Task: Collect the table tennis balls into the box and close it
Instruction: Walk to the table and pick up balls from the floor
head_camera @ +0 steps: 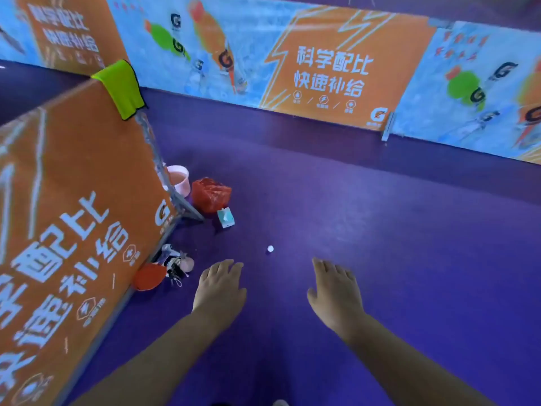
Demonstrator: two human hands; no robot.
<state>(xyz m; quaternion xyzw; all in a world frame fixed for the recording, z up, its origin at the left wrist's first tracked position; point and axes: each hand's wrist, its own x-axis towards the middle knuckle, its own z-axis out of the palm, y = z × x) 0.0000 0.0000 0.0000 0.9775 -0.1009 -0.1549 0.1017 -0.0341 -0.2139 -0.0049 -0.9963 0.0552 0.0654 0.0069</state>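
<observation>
Head view looks down on a purple matte floor (pixel 366 230). At the far left stands an orange printed advertising barrier (pixel 73 200), tilted across the frame, with white characters on its panel. A neon yellow-green cloth (pixel 123 89) hangs over its upper far corner.

At the foot of the barrier's near face a red-orange round disc (pixel 147 276) lies on the floor, partly hidden by the panel's lower edge. Just beside it is a small heap of dark and pale items (pixel 175 262), too blurred to name.

Past the barrier's far end sits a pink plastic bucket (pixel 178 178), partly behind the metal leg. A crumpled red plastic bag (pixel 210 194) sits just to the right of it, and a small teal and white carton (pixel 226 217) stands close in front of the bag.

The left hand (pixel 219 288) reaches forward over the floor, palm down. Its grip is apart, with loosely spread fingers holding nothing.

A single white table tennis ball (pixel 270 248) rests on the floor ahead of the hands, between them and touching neither. It is well clear of the barrier and near the carton.

The right hand (pixel 336 291) is stretched out in the same way, palm down. Its grip is also apart and holds nothing.

Along the far edge of the floor, running to the right, is a long banner wall in blue and orange (pixel 330 71), printed with bottles and white characters.
</observation>
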